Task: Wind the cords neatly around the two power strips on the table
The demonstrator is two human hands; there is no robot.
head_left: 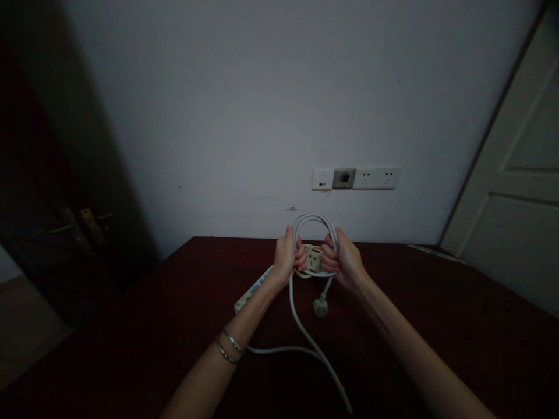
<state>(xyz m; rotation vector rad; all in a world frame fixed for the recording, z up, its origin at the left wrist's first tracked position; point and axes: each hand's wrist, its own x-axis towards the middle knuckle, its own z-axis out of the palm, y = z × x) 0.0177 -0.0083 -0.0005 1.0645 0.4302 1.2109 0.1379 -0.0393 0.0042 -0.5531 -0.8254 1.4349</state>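
Both of my hands grip a coiled white power cord (315, 216), held up as a round loop above the table. My left hand (288, 256) is closed around the loop's left side, and my right hand (343, 256) around its right side. The cord's plug (320, 306) dangles below the right hand. From the left hand a loose length of cord (301, 327) runs down toward the table's near side and bends back left. A white power strip (253, 289) lies partly hidden behind my left forearm. Through the loop shows another pale socket block (313, 260) with cream cord around it.
The dark red table (196, 302) meets a white wall (218, 116). On the wall sit socket plates (375, 178) and a grey-framed plate (343, 178). A pale door (519, 174) stands at right, and a dark door with a handle (91, 226) at left.
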